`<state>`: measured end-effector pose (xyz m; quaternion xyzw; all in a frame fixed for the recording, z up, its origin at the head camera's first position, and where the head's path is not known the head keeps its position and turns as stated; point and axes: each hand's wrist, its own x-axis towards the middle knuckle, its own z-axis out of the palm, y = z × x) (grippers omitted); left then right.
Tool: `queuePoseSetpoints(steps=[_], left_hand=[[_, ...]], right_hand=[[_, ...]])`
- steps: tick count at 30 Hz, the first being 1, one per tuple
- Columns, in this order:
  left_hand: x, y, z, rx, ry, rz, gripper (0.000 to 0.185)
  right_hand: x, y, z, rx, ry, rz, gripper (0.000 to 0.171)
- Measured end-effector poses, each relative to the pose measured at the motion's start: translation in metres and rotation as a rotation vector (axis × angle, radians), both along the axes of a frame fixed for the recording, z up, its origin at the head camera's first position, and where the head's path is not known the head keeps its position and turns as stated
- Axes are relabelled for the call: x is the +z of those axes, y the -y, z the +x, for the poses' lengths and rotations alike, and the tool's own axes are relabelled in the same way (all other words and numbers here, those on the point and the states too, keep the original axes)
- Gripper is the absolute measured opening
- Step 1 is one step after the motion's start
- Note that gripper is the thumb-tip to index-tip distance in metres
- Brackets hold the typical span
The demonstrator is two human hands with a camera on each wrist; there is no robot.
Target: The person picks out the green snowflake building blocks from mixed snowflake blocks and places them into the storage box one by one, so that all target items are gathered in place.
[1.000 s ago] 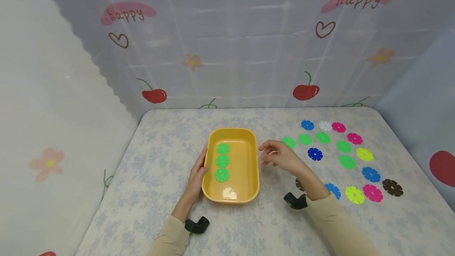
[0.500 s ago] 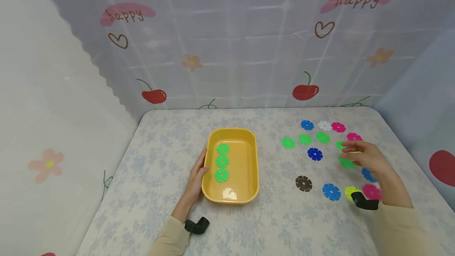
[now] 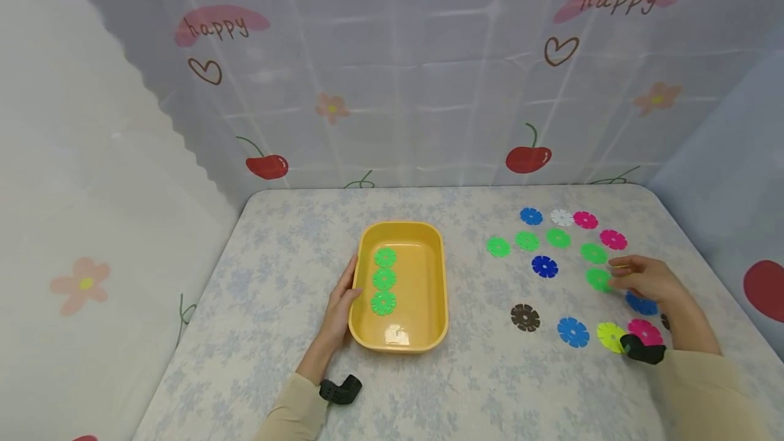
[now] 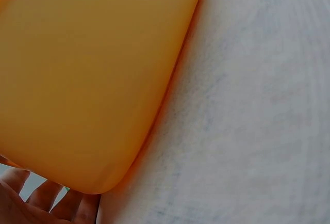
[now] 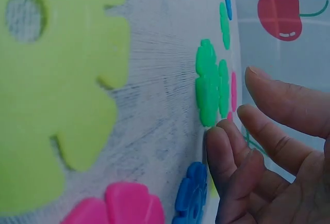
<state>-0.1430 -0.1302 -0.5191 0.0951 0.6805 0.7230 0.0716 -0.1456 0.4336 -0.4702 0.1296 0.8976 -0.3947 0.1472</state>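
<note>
A yellow tray (image 3: pixel 431 291) sits mid-table with three green flower discs (image 3: pixel 384 280) in a row inside it. My left hand (image 3: pixel 344 292) rests flat against the tray's left wall; the left wrist view shows its fingers (image 4: pixel 49 203) beside the tray (image 4: pixel 93 79). My right hand (image 3: pixel 620 276) hovers low over the loose discs at the right, fingers relaxed and holding nothing. Its fingertips reach a green disc (image 3: pixel 596 280). In the right wrist view the fingers (image 5: pixel 221 146) are just short of that green disc (image 5: pixel 208 84).
Several loose discs lie at the right: other green ones (image 3: pixel 527 241), dark blue (image 3: pixel 544 266), brown (image 3: pixel 525 317), blue (image 3: pixel 572 331), yellow-green (image 3: pixel 610 336), pink (image 3: pixel 644 331), white (image 3: pixel 561 217). A cherry-print curtain (image 3: pixel 392 87) backs the table.
My right hand swung from beside the tray's right rim over to the loose discs, then dropped a little toward a green one. The left hand and tray have not moved.
</note>
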Motion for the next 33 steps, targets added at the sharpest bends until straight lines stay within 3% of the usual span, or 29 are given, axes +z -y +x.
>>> queuePoseSetpoints(steps=[8,22,33], left_hand=[[0.000,0.000,0.002,0.012,0.024,0.004,0.060],[-0.005,0.001,0.003,0.010,0.009,0.007,0.059],[0.002,-0.001,0.002,0.008,0.015,0.006,0.060]], right_hand=[[-0.004,0.008,0.000,-0.028,-0.005,0.022,0.075],[-0.010,0.018,0.003,-0.062,-0.047,0.106,0.063],[-0.006,0.019,0.001,-0.076,-0.058,0.100,0.059]])
